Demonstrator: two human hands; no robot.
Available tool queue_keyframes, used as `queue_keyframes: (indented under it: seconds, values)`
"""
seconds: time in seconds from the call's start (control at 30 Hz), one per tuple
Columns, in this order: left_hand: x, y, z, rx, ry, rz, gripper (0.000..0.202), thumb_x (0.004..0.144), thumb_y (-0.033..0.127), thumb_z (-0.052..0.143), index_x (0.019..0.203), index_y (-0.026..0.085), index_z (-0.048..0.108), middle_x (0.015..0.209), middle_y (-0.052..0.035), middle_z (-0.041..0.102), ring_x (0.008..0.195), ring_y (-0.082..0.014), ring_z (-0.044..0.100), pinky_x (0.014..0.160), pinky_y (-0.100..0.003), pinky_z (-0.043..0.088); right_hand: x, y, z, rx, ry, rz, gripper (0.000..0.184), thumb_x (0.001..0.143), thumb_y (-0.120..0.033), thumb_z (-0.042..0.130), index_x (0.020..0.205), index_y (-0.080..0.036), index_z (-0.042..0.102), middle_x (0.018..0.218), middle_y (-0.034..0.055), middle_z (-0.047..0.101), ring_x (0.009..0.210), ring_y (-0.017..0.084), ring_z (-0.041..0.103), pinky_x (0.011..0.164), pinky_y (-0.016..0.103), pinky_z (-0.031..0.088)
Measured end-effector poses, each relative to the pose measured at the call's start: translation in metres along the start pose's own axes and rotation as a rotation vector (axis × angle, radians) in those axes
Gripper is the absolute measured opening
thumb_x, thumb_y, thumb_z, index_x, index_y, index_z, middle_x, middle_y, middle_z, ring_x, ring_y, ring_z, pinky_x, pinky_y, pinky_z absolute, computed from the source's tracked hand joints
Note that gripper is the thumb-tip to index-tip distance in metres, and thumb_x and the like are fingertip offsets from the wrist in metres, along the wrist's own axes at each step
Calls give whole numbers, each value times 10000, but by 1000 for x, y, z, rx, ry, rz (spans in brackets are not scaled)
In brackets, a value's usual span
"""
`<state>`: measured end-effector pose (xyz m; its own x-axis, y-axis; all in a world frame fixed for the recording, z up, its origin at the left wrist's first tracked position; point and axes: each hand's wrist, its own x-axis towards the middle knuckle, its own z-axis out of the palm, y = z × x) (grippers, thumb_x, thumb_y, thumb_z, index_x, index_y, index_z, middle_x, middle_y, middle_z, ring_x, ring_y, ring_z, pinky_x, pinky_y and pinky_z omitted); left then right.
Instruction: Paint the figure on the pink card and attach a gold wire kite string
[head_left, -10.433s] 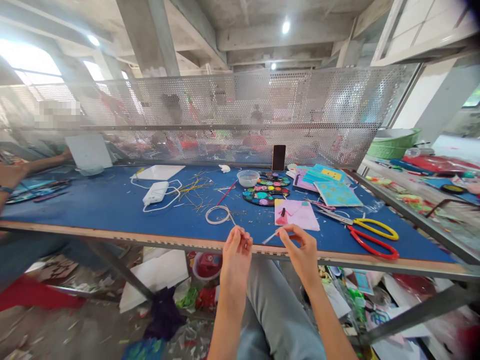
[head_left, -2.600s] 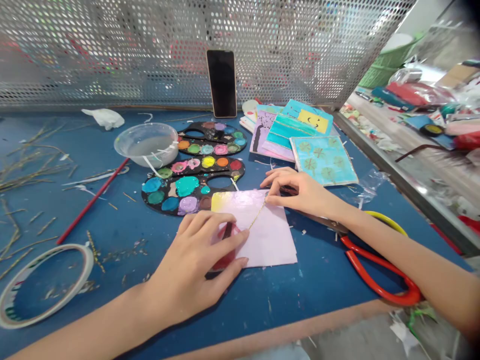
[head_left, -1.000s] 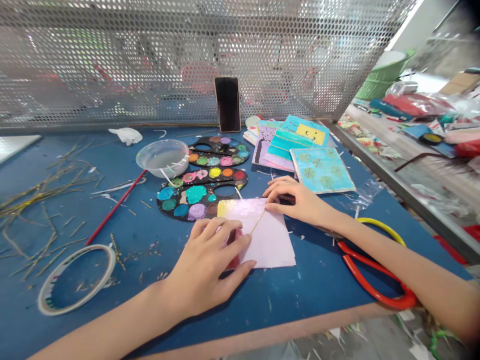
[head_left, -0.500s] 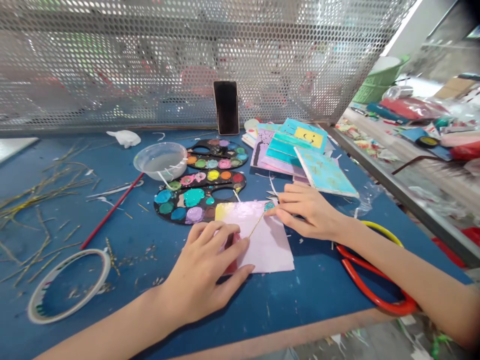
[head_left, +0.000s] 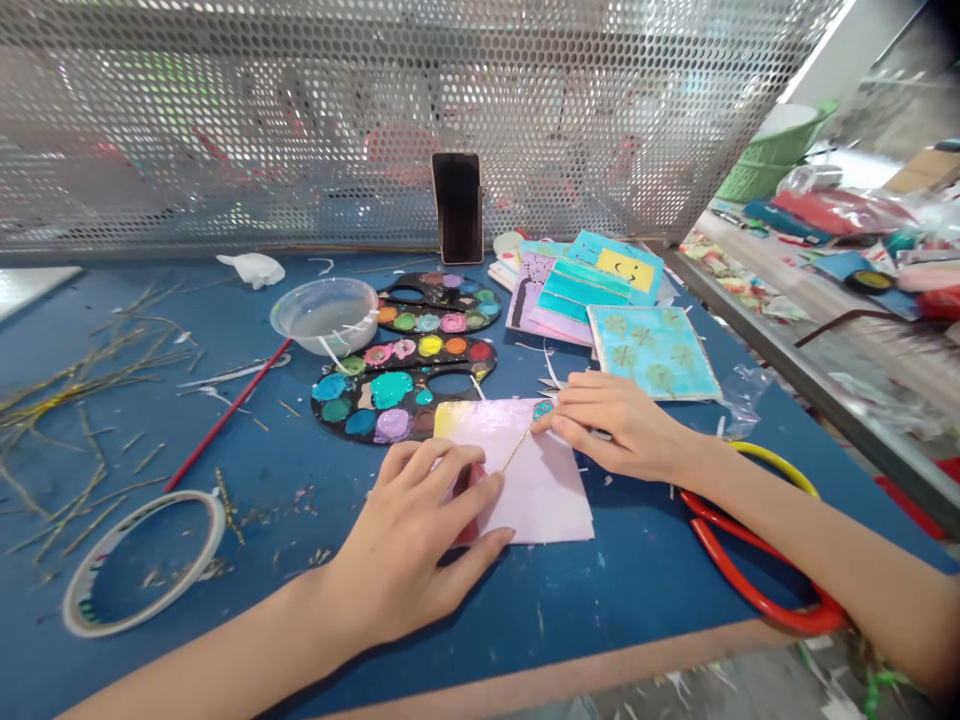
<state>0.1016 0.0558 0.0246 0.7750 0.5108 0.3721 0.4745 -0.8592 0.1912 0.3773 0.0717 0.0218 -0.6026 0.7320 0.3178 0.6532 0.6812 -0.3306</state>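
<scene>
My left hand lies on a pale pink square card with yellow and red patches, its fingers spread and the thumb apart. Its index fingertip rests at the lower end of a thin gold strand. The strand runs diagonally up the card toward a small teal glittery patch. My right hand has its fingers drawn together at the strand's upper end, beside that patch. Behind the card lie two black paint palettes with many colours. Scissor tips show just behind the right fingers.
A plastic bowl of cloudy water, a red stick and a tape roll stand left, with scattered twigs. Red-and-yellow scissor handles lie under my right forearm. Painted cards and a phone are behind.
The blue card with flower-like marks has dropped from a tilted lean to lying flatter beside the stack. Both hands keep their places on the pink card; the view has shifted slightly.
</scene>
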Motion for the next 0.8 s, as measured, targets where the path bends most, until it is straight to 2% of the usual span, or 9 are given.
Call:
queue_keyframes:
  seconds: [0.33,0.47,0.57,0.8]
  values:
    - [1,2,-2,-86,-24,-47,229,909,353,611,1088,227,680,1133,-80,658,1026,-247,544,882,-414,391,0,-1,-1,-30,-31,-6,413,1058,-323,334,1044,-193,726,775,62,656,762,209,458,695,359,347]
    - [-1,2,-1,-70,1,-51,293,912,350,606,1168,216,653,1177,-94,641,1072,-262,536,902,-425,382,0,-1,0,-41,-34,-11,416,1060,-319,332,1032,-183,724,799,68,673,768,211,458,702,367,352]
    - [-1,2,0,-38,-25,-55,360,922,377,592,1240,213,623,1222,-106,616,1106,-278,519,921,-446,370,0,-1,0,-44,-30,-22,407,1059,-307,338,1030,-171,721,827,70,686,776,212,459,713,369,358]
    - [-1,0,1,-11,-65,-23,371,938,403,565,1239,196,628,1240,-125,595,1102,-286,508,905,-460,367,-1,-2,1,-41,-34,-21,409,1059,-301,340,1030,-158,722,847,75,698,780,213,459,717,374,365]
